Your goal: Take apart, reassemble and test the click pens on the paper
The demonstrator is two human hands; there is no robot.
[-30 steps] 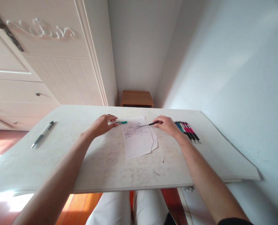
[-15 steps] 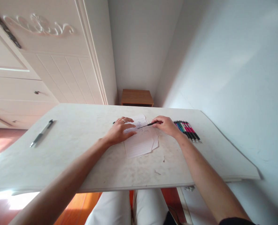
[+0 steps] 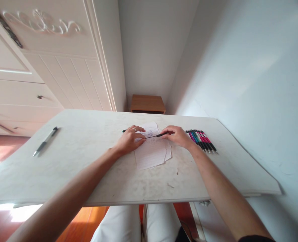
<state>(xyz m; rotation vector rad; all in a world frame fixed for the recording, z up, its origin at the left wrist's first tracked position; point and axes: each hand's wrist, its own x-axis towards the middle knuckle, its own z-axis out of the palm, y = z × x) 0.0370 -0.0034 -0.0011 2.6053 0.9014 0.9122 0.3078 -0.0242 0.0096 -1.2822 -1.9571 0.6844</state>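
On my feed, the right hand has its fingers pinched on a black grip, and a thin dark rod runs from it to the left hand, whose thumb and forefinger narrow on the rod's other end. I judge that a hold at both ends keeps so slight a thing steady. It spans the scribbled paper, mid-bench, within easy reach of both hands. The forearms converge from the near edge, wrists low. A dark, green-touched piece peeks out behind the left hand, too hidden for me to name. The row of pens lies near the right wrist, side by side, probably for tidiness; a single pen lies well apart, leftward.
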